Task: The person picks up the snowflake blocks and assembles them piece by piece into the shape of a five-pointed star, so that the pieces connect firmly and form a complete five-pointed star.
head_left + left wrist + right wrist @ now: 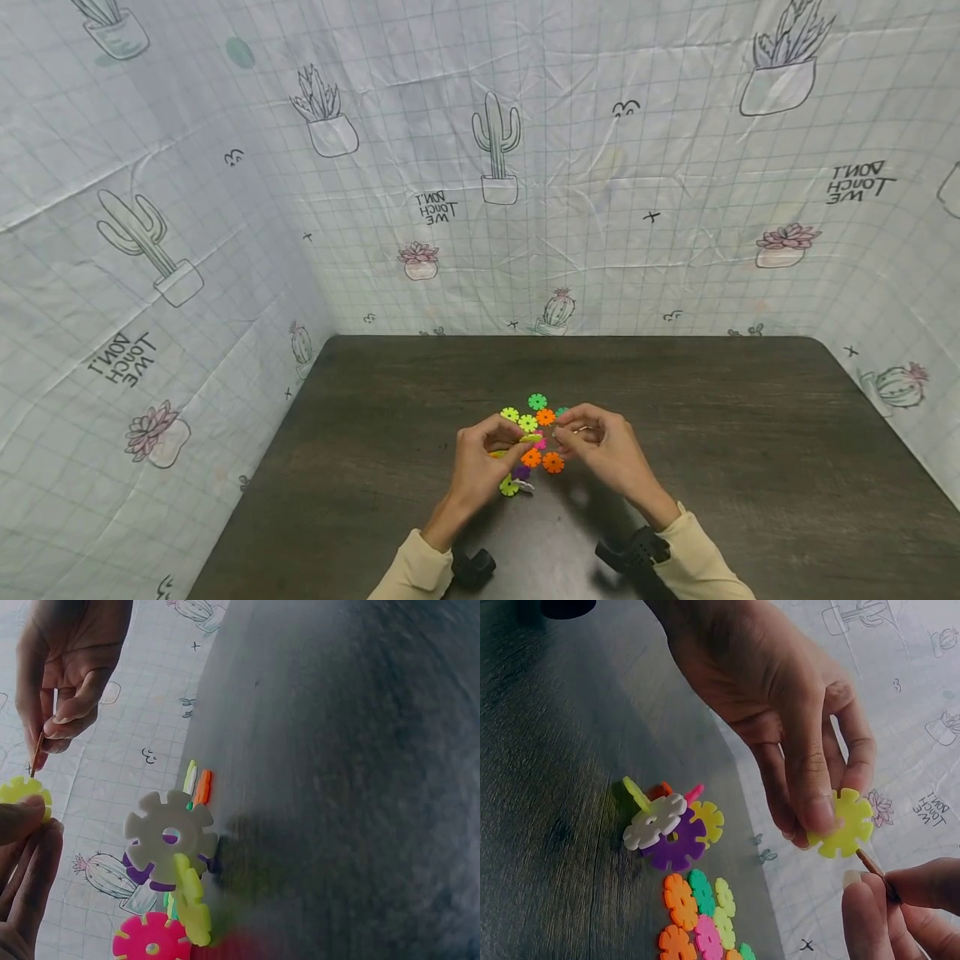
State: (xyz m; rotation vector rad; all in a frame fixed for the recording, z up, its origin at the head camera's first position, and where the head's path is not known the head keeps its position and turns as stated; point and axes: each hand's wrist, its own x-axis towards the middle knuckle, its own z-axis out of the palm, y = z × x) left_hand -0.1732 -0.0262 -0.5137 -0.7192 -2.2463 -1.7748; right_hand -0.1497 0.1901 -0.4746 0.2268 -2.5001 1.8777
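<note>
My left hand (483, 458) pinches a yellow notched plastic disc (847, 825) between thumb and fingers, above the table. Opposite it, my right hand (607, 450) pinches a thin brown piece (876, 873) that shows as a narrow strip; I cannot tell its full shape. In the right wrist view the brown piece's tip is right at the yellow disc's notched rim. Below the hands, a white disc (656, 823) overlaps a purple disc (676, 846), and a yellow disc (192, 900) stands on edge beside them.
Loose notched discs lie around the hands: orange (553, 462), green (537, 402), pink (709, 936) and several yellow-green ones (528, 423). They rest on a dark wooden table (360, 417). A cactus-print cloth (495, 250) hangs behind and at the sides.
</note>
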